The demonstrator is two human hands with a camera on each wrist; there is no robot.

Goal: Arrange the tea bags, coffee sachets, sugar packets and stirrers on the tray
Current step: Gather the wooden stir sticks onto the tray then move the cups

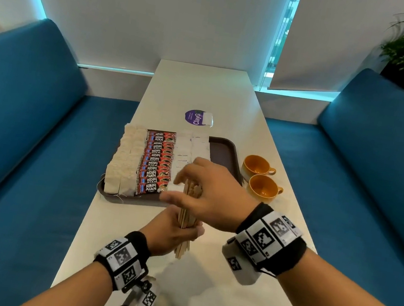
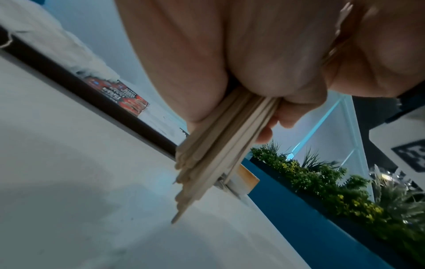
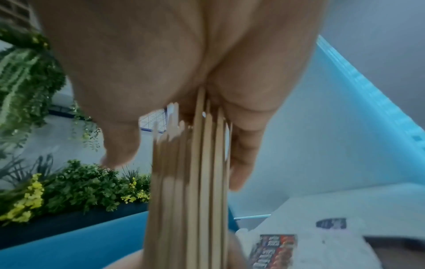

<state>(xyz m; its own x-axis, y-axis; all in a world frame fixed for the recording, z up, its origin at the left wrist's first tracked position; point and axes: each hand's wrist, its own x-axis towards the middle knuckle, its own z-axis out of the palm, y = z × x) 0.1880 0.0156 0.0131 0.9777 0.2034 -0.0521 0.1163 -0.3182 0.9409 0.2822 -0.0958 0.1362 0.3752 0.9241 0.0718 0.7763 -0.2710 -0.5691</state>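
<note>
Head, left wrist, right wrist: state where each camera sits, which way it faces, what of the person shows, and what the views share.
Head: worn on the head, facing forward and down at the table and tray; both forearms, left hand and right hand show.
Left wrist: under the left wrist, looking along the palm at the stirrers it grips, tray edge beyond.
Right wrist: under the right wrist, looking along the palm and fingers touching the upright bundle.
Shared: all three show the stirrers and the red coffee sachets.
</note>
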